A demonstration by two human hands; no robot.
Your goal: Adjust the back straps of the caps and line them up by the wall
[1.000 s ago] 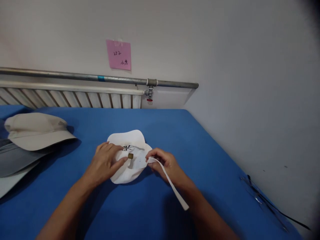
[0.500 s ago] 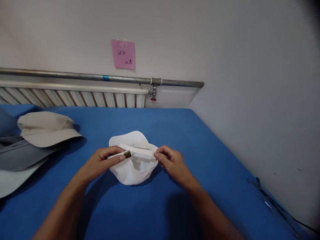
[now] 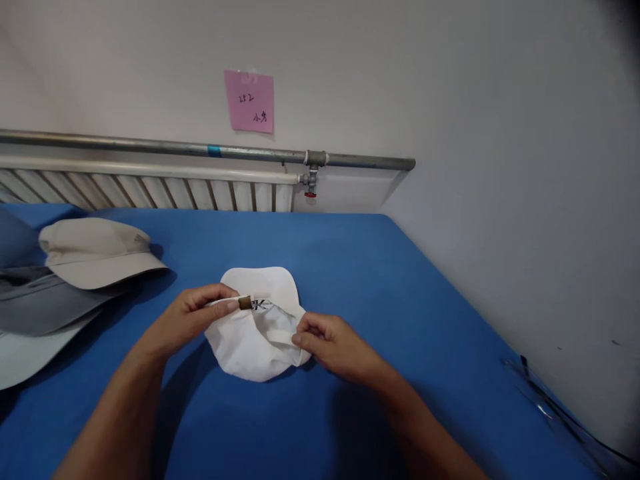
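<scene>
A white baseball cap [image 3: 235, 350] lies on the blue tabletop, its brim [image 3: 265, 280] pointing away from me and the opening at its back facing up. My left hand [image 3: 193, 317] pinches the left part of the back strap, right beside a brass-coloured buckle [image 3: 245, 303]. Between thumb and fingers of my right hand [image 3: 327, 340] is the right part of the strap [image 3: 281, 336], its loose end reaching left over the opening. The two strap parts are apart. Dark lettering [image 3: 260, 305] shows just beyond the buckle.
On the left, a beige cap [image 3: 100, 250] rests on a grey cap [image 3: 55, 300] and a pale one [image 3: 35, 353]. Glasses [image 3: 545, 400] lie at the table's right edge by the wall. A radiator [image 3: 150, 190] and a pipe [image 3: 150, 145] run behind the table.
My right hand has moved down and slightly left, bringing the strap's loose end lower, away from the buckle. My left hand has shifted a little left with the buckle. Lettering has come into view.
</scene>
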